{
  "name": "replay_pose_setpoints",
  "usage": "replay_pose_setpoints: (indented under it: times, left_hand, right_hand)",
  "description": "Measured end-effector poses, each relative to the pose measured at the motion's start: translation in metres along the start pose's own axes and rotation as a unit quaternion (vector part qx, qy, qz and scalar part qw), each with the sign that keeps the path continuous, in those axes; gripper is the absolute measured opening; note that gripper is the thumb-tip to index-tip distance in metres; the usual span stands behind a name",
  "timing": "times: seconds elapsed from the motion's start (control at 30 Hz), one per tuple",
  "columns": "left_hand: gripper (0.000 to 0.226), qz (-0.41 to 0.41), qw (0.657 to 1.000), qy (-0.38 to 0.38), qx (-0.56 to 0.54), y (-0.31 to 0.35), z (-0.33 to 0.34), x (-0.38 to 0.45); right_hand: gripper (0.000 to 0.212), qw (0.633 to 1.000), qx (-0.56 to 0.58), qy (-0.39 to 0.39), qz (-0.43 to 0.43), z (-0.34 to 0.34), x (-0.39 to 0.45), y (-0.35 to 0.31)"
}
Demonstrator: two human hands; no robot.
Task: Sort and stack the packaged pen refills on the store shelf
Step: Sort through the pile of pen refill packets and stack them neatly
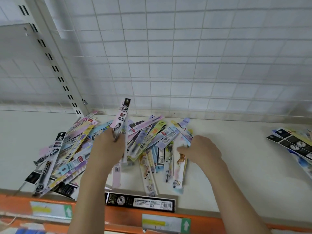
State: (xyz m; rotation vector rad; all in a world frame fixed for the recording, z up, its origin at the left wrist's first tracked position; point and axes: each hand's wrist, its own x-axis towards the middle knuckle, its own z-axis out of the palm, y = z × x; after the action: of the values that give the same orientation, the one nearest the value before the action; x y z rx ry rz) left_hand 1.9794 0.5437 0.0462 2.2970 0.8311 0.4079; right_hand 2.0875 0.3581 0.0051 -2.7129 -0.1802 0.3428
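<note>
A loose pile of packaged pen refills (pixel 81 149) in pink, blue, yellow and black sleeves is spread over the white shelf (pixel 236 166). My left hand (pixel 106 147) holds a few packs upright above the pile; the front one is a pink and black refill pack (pixel 122 119). My right hand (pixel 200 149) rests palm down on the pile's right side, its fingers touching a pale blue pack (pixel 184 130). A long black pack (pixel 140 200) lies along the shelf's front edge. A smaller stack of refill packs (pixel 293 142) lies at the far right.
A white wire grid panel (pixel 185 56) backs the shelf, with a slotted upright post (pixel 55 68) at the left. The shelf's front has an orange rail (pixel 118 217) with price label holders (pixel 166 223). Bare shelf lies between the pile and the right stack.
</note>
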Motion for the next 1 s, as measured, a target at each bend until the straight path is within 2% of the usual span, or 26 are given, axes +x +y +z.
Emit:
replay_pose_setpoints:
  times: [0.1,0.27,0.43,0.6,0.77,0.9,1.0]
  left_hand:
    - [0.037,0.002,1.0,0.012,-0.028,0.001,-0.002,-0.001]
    - [0.014,0.009,0.998,0.0,-0.059,0.003,-0.002,0.0]
    - [0.011,0.009,0.997,-0.012,-0.078,0.011,0.0,-0.001]
    - [0.021,0.026,0.995,-0.013,-0.096,0.011,0.002,-0.001]
    - [0.02,0.021,0.993,-0.012,-0.119,0.008,0.005,0.0]
    - [0.013,0.02,0.988,0.001,-0.152,0.007,0.006,-0.004]
    - [0.019,0.015,0.986,0.008,-0.167,0.011,0.006,-0.007]
  right_hand:
    - [0.018,1.0,0.014,-0.007,0.021,-0.01,0.007,0.008]
    - [0.023,0.994,0.097,-0.046,0.029,-0.026,0.012,0.026]
    - [0.022,0.989,0.148,-0.023,0.011,-0.033,0.008,0.032]
    - [0.018,0.997,0.08,-0.019,0.011,-0.036,0.006,0.032]
    - [0.026,0.999,-0.032,-0.029,0.025,-0.021,0.002,0.027]
    - [0.027,0.997,-0.068,-0.039,0.009,-0.018,-0.001,0.02]
    - [0.028,0.996,-0.073,-0.049,0.003,-0.019,-0.002,0.016]
